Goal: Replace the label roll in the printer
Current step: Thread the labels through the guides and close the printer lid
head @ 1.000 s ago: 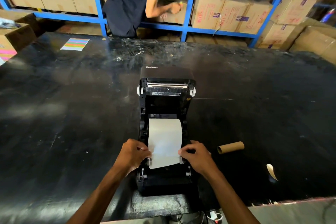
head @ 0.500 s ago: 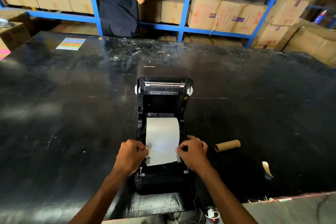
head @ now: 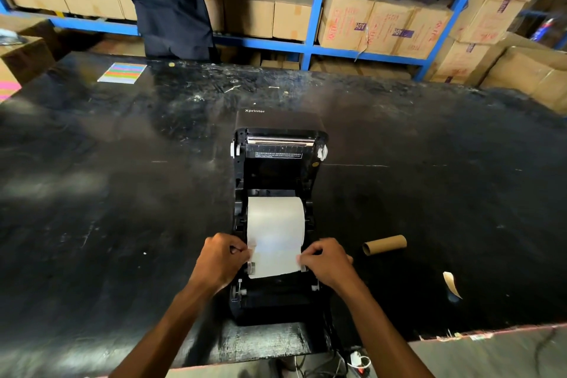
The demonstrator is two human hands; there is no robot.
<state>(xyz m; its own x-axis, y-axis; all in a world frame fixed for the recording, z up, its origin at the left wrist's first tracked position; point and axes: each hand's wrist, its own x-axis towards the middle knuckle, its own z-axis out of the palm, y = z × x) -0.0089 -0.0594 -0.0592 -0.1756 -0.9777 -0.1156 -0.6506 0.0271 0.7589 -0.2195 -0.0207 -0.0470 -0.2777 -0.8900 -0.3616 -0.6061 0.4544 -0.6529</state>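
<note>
**A:** Take the printer as the landmark, left to right. What is on its left side?

**B:** The left hand, against the printer's left wall, with fingers curled in and pinching the left edge of the paper tail. The new label roll sits in the printer's open bay, between the two side holders, and its loose end runs toward the printer's front, where both hands meet it.

**A:** How would you expect that paper to handle?

**B:** Light and limp, I judge. The tail is thin and would crease or tear if dragged by one corner. The roll itself looks stiffer and a little weightier, and it should turn freely on its holders. I would hold the tail by both side edges, as is done here, and keep it square to the guides.

**A:** And on the right?

**B:** The right hand, at the printer's right wall, mirrors the left, its fingertips closed on the paper's right edge. Right of the printer, on the black table, lies an empty cardboard core, well apart from the hand. Further right and nearer the table's front edge is a curled paper scrap.

**A:** The lid?

**B:** Raised, at the printer's far end.
</note>
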